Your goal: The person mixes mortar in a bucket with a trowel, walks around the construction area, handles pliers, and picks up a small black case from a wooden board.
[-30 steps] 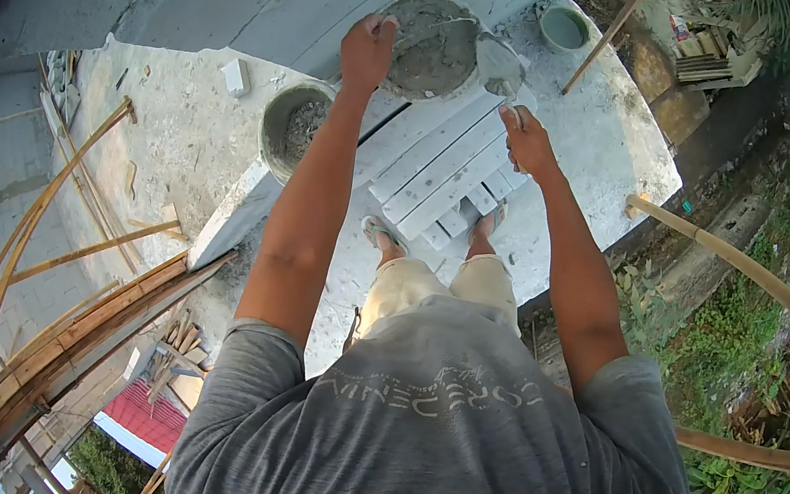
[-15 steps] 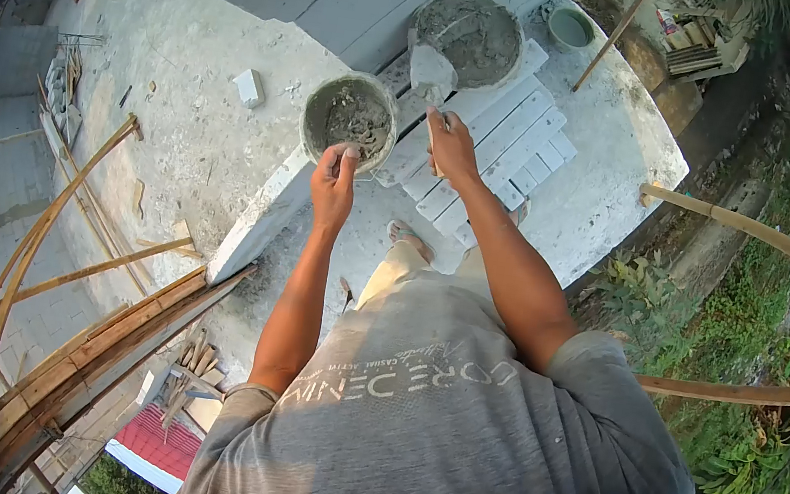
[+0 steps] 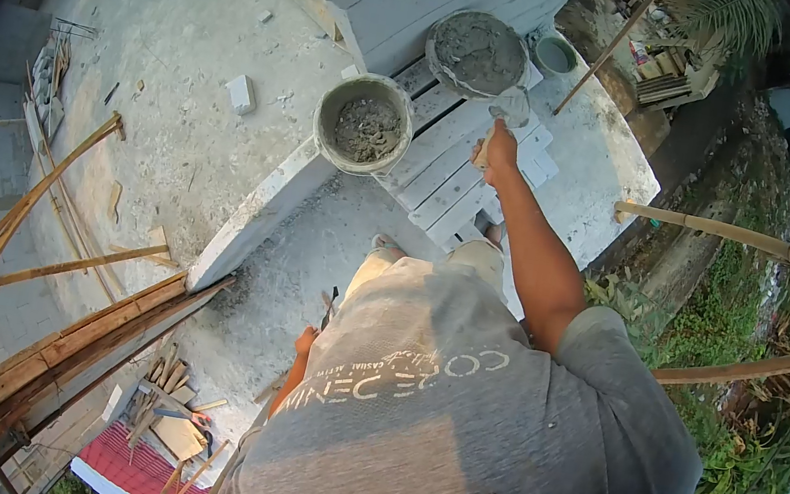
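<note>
My right hand [image 3: 499, 153] is closed around the handle of a trowel [image 3: 510, 108], whose mortar-smeared blade is at the near rim of a wide tub [image 3: 433, 62] of wet grey mortar [image 3: 478, 49]. My left hand [image 3: 305, 340] hangs low beside my shirt, away from the buckets, with its fingers mostly hidden. A dark narrow tool [image 3: 331, 305] shows on the floor side just above it; I cannot tell whether they touch. A round bucket [image 3: 321, 141] with mortar in its bottom stands upright at the end of a low wall [image 3: 253, 217].
White planks [image 3: 439, 188] form a platform under the tub. A small green bucket [image 3: 555, 55] stands behind it. A white block [image 3: 241, 94] lies on the concrete floor to the left. Bamboo poles [image 3: 53, 169] and a curved bamboo rail [image 3: 740, 235] flank the area.
My left hand has let go of the bucket rim and dropped to my side. My right hand has moved with the trowel from near the bucket rightward to the tub's near edge.
</note>
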The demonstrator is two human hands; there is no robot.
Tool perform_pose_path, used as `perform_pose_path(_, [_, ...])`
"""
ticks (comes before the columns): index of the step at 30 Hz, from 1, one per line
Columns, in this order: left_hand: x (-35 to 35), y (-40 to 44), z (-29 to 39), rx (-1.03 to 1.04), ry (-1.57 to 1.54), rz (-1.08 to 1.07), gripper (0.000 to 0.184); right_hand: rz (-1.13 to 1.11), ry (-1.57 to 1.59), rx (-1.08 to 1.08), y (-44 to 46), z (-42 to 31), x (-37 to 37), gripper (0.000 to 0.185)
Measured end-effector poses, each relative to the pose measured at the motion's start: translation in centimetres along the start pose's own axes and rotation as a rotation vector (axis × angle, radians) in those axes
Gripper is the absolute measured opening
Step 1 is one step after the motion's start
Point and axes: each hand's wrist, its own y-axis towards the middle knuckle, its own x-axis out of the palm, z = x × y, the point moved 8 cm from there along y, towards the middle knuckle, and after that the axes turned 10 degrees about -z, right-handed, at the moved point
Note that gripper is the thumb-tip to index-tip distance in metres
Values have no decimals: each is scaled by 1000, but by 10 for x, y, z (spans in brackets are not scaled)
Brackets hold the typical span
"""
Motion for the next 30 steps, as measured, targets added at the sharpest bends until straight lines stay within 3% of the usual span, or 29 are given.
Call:
perform_pose_path(1, [7, 6, 1, -18, 216, -99, 33, -141, -53, 103, -2, 2, 20, 38])
perform_pose_path(2, [3, 15, 5, -5, 220, -97, 33, -281, -144, 194, -7, 7, 39, 38])
perform_pose_path(3, [-8, 20, 14, 44, 92, -61, 33, -421, -236, 290, -21, 15, 57, 38])
perform_pose_path(4, [-24, 16, 31, 88, -36, -28, 34, -413, -232, 288, -35, 19, 65, 38])
perform_pose_path(5, [-33, 16, 53, 7, -436, -89, 35, -393, -303, 197, -49, 16, 74, 38])
perform_pose_path(7, [-67, -3, 124, -197, -1341, -12, 35, -371, -369, 89, -65, 13, 73, 37])
perform_pose_path(10, [-112, 11, 192, -78, -1285, 44, 36, -269, -552, 30, -69, 27, 27, 37])
perform_pose_path(13, [-136, 19, 238, 67, -1177, 9, 38, -295, -580, 221, -76, 56, -40, 36])
perform_pose_path(16, [-130, 23, 246, 27, -1156, -5, 38, -125, -616, 164, -71, 45, -95, 36])
perform_pose_path(19, [-100, 26, 225, -82, -1197, -44, 38, 75, -404, -11, -52, 18, -137, 36])
perform_pose_path(23, [-57, 5, 217, -237, -1129, -97, 37, -84, -170, -53, -30, -49, -123, 34])
perform_pose_path(25, [-43, -16, 238, -250, -1118, -81, 35, -220, 151, -42, -13, -58, -99, 34])
perform_pose_path(30, [-30, -52, 325, -96, -958, -147, 39, 14, 531, 1, 32, -35, -14, 31])
